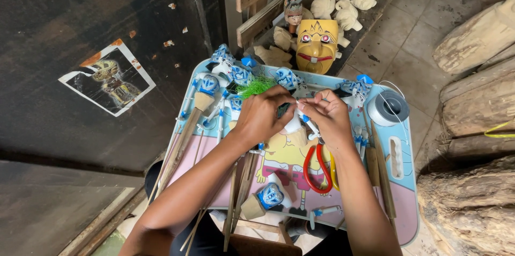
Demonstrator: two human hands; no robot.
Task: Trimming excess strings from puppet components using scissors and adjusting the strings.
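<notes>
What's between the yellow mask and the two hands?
In the head view, blue-and-white puppet heads and a tuft of green fibre lie between the yellow mask and the left hand and right hand.

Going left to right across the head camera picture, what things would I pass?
Picture stuck on the dark board → blue puppet head → left hand → right hand → spool of thread → logs.

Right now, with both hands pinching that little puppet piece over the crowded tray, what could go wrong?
1. The left hand and right hand work a small puppet piece above loose puppet heads and sticks; if dropped, it may get lost among them.
2. The red-handled pliers lie right under the right wrist and could be knocked off the tray.
</notes>
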